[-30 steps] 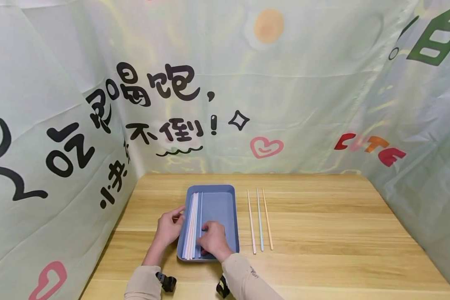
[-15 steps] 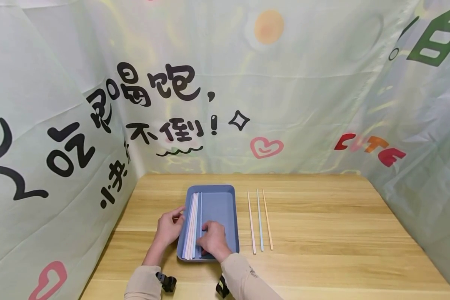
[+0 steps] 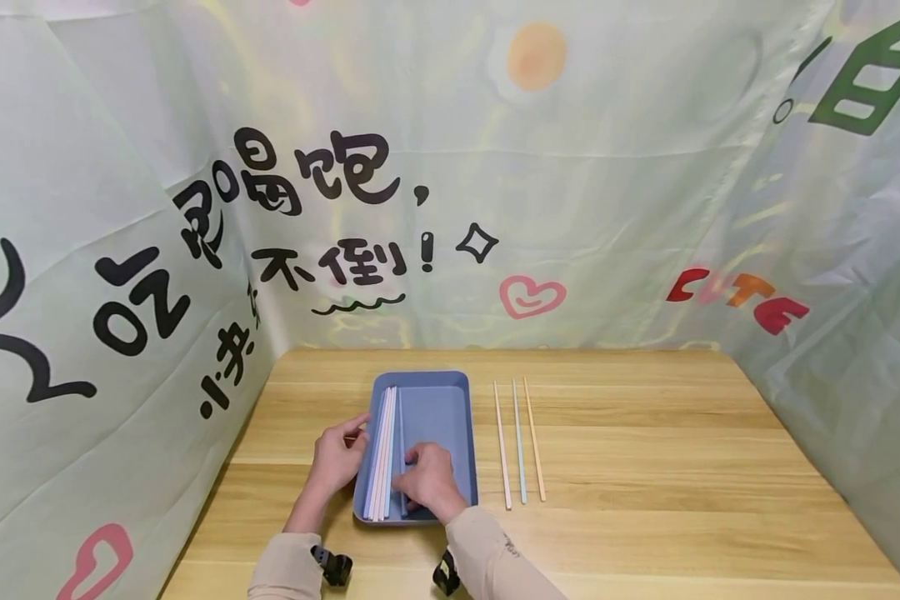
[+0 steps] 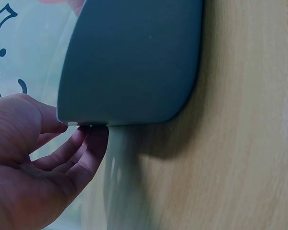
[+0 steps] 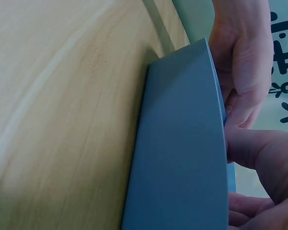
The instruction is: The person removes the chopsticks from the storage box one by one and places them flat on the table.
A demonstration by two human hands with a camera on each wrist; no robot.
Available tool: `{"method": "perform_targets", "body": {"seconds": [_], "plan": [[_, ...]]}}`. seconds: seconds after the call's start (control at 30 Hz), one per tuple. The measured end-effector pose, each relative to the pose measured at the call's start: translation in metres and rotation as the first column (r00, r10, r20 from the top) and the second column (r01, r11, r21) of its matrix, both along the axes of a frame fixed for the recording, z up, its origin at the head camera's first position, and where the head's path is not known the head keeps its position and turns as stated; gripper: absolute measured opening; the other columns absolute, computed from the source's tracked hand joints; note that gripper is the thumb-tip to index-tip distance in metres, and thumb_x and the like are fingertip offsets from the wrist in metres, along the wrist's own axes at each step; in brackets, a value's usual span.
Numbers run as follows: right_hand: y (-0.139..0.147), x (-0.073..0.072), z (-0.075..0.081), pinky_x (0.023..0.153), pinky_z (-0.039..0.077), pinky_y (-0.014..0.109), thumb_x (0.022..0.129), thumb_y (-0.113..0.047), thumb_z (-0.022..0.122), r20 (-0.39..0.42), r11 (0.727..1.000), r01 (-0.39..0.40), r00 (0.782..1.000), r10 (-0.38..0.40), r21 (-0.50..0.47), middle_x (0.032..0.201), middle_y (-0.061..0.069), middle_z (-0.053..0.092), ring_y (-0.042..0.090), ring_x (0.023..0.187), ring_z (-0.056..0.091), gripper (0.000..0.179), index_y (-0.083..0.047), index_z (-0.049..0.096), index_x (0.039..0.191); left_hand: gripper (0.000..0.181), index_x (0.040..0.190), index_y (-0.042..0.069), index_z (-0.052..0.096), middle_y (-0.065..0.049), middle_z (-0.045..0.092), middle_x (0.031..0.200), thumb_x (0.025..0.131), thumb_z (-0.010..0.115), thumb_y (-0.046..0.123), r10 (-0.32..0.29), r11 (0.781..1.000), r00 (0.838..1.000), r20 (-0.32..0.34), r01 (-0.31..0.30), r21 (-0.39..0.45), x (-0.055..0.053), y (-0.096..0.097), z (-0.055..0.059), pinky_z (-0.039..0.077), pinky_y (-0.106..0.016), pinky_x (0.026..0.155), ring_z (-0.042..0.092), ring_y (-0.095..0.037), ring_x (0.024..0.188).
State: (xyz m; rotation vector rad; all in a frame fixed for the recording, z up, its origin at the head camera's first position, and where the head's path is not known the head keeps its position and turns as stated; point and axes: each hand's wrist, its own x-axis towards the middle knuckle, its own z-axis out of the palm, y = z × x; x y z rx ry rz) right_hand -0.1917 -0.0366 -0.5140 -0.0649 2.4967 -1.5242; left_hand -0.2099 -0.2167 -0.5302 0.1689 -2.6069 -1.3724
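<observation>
Fingers (image 4: pixel 93 151) clamp down over a pale wood-grain table (image 3: pixel 682 467) bearing a rectangular blue tray (image 3: pixel 435 412): the left hand (image 3: pixel 337 457) grips the tray's left rim, the right hand (image 3: pixel 429 479) is inside. A bundle of pastel chopsticks (image 3: pixel 380 458) lies along the tray's left wall; right of the tray, three slender chopsticks (image 3: pixel 519 442), pink, light blue and yellow, lie apart. Inside the tray, the right fingers pinch a slim blue chopstick (image 3: pixel 401 425).

- Tray (image 3: pixel 435 408): smooth, matt, plastic by the look of it.
- Tabletop (image 3: pixel 667 450): wood-grained, smooth, faintly glossy.
- Hanging walls (image 3: pixel 615 208): printed cloth, softly creased.
- Chopsticks (image 3: pixel 520 442): smooth, plastic-looking.
- Sleeves (image 3: pixel 495 554): matt cloth.
</observation>
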Motion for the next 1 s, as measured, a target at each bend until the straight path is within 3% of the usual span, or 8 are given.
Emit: {"method": "perform_targets", "body": {"seconds": [0.27, 0.53, 0.73, 1.0], "plan": [[0.009, -0.001, 0.003, 0.040, 0.049, 0.026, 0.077, 0.003, 0.078, 0.006, 1.000, -0.008, 1.000, 0.008, 0.002, 0.065, 0.008, 0.067, 0.008, 0.037, 0.053, 0.033, 0.007, 0.067, 0.107, 0.037, 0.134, 0.003, 0.071, -0.016, 0.075, 0.102, 0.098, 0.065, 0.001, -0.003, 1.000, 1.000, 0.001, 0.003, -0.007, -0.001, 0.000, 0.000, 0.052, -0.023, 0.070, 0.065, -0.019, 0.086], [0.027, -0.003, 0.015, 0.051, 0.056, 0.030, 0.083, 0.002, 0.073, 0.011, 0.995, -0.052, 0.999, 0.053, -0.080, 0.072, 0.006, 0.070, 0.011, 0.044, 0.058, 0.045, 0.013, 0.063, 0.125, 0.037, 0.132, 0.002, 0.073, -0.016, 0.075, 0.099, 0.097, 0.064, -0.002, -0.010, 1.000, 1.000, -0.011, 0.010, -0.021, -0.001, -0.001, -0.002, 0.052, -0.023, 0.070, 0.066, -0.018, 0.084], [0.044, -0.007, 0.021, 0.052, 0.060, 0.035, 0.082, 0.004, 0.070, 0.042, 0.983, -0.018, 0.999, 0.026, -0.181, 0.075, 0.006, 0.068, 0.012, 0.050, 0.060, 0.047, 0.013, 0.063, 0.127, 0.037, 0.133, 0.002, 0.072, -0.017, 0.075, 0.101, 0.097, 0.064, -0.002, -0.007, 1.000, 1.000, -0.003, 0.007, -0.005, 0.000, 0.000, -0.001, 0.052, -0.022, 0.069, 0.066, -0.018, 0.085], [0.063, -0.012, 0.026, 0.054, 0.061, 0.037, 0.083, 0.005, 0.068, 0.078, 0.970, 0.031, 0.997, -0.012, -0.239, 0.080, 0.008, 0.067, 0.013, 0.051, 0.059, 0.046, 0.012, 0.063, 0.128, 0.038, 0.134, 0.002, 0.072, -0.017, 0.074, 0.101, 0.097, 0.064, -0.001, -0.007, 1.000, 1.000, 0.005, 0.007, -0.005, 0.000, -0.001, -0.001, 0.053, -0.023, 0.070, 0.067, -0.019, 0.086]]}}
